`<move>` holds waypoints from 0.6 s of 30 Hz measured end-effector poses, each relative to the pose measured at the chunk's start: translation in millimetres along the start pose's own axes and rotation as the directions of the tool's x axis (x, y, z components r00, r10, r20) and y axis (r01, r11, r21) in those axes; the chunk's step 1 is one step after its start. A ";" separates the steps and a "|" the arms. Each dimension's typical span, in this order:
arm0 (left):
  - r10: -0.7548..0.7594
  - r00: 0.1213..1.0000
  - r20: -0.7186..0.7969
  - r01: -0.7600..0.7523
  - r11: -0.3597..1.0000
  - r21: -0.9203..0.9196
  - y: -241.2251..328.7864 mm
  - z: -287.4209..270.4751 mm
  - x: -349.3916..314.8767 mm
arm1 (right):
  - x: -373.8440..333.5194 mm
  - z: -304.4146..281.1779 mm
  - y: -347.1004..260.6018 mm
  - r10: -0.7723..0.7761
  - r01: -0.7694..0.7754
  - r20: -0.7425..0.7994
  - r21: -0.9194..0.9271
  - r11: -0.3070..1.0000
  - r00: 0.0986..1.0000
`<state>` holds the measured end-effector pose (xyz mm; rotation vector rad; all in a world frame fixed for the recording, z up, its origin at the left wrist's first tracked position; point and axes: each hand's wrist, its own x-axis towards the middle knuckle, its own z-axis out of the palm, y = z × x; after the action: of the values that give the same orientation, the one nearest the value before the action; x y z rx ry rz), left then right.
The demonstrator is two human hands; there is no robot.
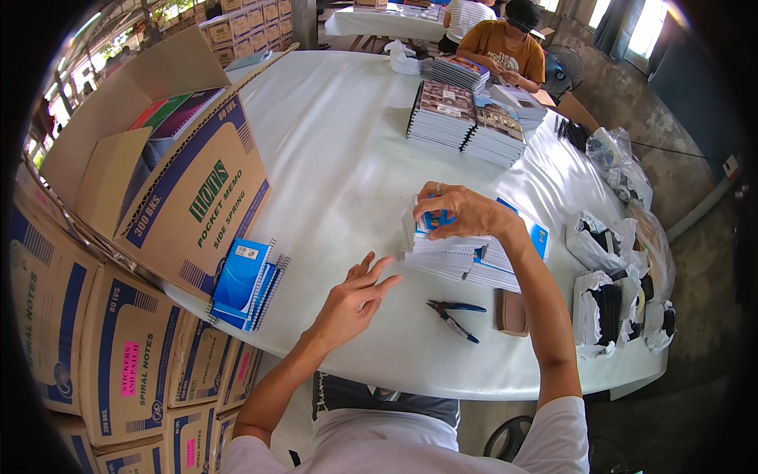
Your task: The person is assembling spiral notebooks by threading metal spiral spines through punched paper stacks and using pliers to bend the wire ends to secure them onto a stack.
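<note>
My right hand (pixel 471 212) reaches over a stack of small blue-covered notebooks (pixel 442 259), their white page edges facing me. Its thumb and fingers curl around the edges of a blue notebook (pixel 429 221) on top, though the hand partly hides it. More blue covers (pixel 538 237) show behind my right wrist. My left hand (pixel 355 300) hovers above the white-covered table, fingers spread, holding nothing. Cutting pliers (pixel 454 318) with dark handles lie below the stack, beside a brown pouch (pixel 512 312). Spiral-bound blue notebooks (pixel 243 278) are piled at the table's left edge.
An open carton (pixel 207 193) with notebooks inside stands at left, above stacked cartons (pixel 130 355). Tall piles of spiral-bound books (pixel 442 114) sit farther back, near a seated person (pixel 505 51). Plastic bags and packs of black binding coils (pixel 606 312) line the right edge.
</note>
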<state>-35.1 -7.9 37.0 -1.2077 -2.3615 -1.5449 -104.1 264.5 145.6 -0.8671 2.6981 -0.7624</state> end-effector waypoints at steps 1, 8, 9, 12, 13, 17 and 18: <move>-0.001 1.000 0.004 0.001 1.000 0.002 -0.1 0.0 0.6 | -0.6 0.8 0.1 -0.008 0.008 -0.015 -0.005 1.000 1.000; -0.189 0.982 0.002 0.180 0.935 -0.304 8.7 -1.5 26.3 | -5.0 2.1 1.6 -0.006 0.008 -0.125 0.014 1.000 0.992; -0.275 0.961 0.026 0.261 0.876 -0.405 13.4 -2.1 34.0 | -8.5 3.7 7.5 0.002 0.002 -0.188 0.022 1.000 0.982; -0.493 0.863 0.113 0.395 0.517 -0.759 26.3 0.2 62.3 | -18.6 10.3 -1.0 0.041 -0.024 -0.433 0.045 0.999 0.901; -0.546 0.823 0.156 0.392 0.347 -0.852 30.5 1.0 73.4 | -23.2 14.4 -10.1 0.055 -0.032 -0.518 0.053 0.998 0.853; -0.508 0.766 0.394 0.517 0.124 -0.847 31.7 6.7 116.1 | -42.9 50.3 -39.1 -0.254 -0.071 -0.729 -0.383 0.921 0.635; -0.467 0.779 0.418 0.533 0.143 -0.834 24.5 10.5 120.7 | -45.2 62.2 -39.8 -0.365 -0.020 -0.681 -0.487 0.873 0.634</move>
<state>-98.8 73.7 104.6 -0.3313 -1.8205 -3.4666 -27.2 238.0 116.0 -1.1215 3.7138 -0.6243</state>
